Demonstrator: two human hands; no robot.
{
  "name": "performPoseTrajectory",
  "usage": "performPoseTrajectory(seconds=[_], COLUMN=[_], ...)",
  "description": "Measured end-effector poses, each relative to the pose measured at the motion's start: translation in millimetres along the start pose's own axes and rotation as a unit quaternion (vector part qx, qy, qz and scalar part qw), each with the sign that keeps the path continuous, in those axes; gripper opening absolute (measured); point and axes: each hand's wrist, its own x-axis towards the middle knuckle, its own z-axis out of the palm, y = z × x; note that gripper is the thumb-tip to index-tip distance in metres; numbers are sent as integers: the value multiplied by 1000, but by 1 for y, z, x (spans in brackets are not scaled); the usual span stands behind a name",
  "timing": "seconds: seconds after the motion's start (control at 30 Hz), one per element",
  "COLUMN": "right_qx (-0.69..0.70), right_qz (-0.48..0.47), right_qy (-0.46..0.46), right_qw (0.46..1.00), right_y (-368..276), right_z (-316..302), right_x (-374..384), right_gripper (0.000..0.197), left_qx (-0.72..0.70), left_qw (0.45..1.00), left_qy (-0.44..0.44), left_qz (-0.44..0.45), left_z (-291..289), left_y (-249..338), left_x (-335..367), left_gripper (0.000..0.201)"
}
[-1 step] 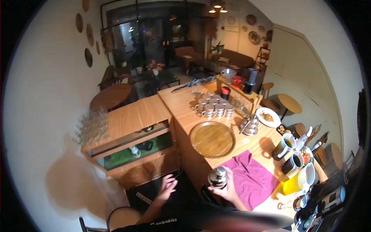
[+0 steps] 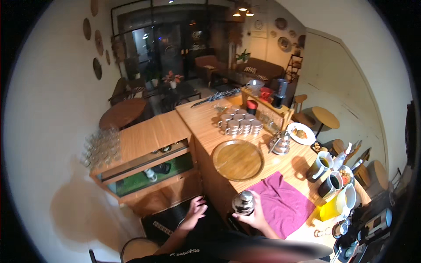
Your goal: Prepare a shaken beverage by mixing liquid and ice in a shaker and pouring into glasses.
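Note:
My right hand point(image 2: 254, 215) is wrapped round a silver cocktail shaker point(image 2: 243, 203), held upright in front of the counter's near edge. To its left, my left hand point(image 2: 194, 214) is in the air, fingers apart and nothing in them. A gap separates it from the shaker. Just right of the shaker, a crumpled purple cloth point(image 2: 283, 206) lies on the wooden counter. Beyond the cloth is a round wooden tray point(image 2: 238, 160) with nothing on it.
Several stacked cups point(image 2: 240, 122) stand past the tray. Along the right are a white plate of food point(image 2: 302, 133), dark-filled pitchers point(image 2: 331, 184) and a yellow-filled pitcher point(image 2: 335, 208). Drinking glasses point(image 2: 101, 147) crowd the left cabinet. A round stool point(image 2: 138, 250) is at lower left.
My left hand has come slightly to the right, nearer the shaker. The right hand keeps its hold on the shaker, and the whole view has shifted a little.

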Motion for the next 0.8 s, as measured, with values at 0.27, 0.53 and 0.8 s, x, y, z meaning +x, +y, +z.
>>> performPoseTrajectory(seconds=[0.27,0.53,0.8], right_qx=[-77,-377,-617], right_qz=[-3,84,360], right_qy=[8,78,199], right_qw=[997,919,671], right_y=[-9,-22,23], right_z=[4,-98,-190], right_x=[9,-5,-74], right_gripper=[90,55,51], left_qx=[-16,-198,-131], left_qw=[947,956,965], left_qy=[-206,-213,-226], left_qz=[244,19,-23], left_z=[120,135,173], left_y=[1,-36,-13], left_x=[40,68,82], left_gripper=[78,69,74])
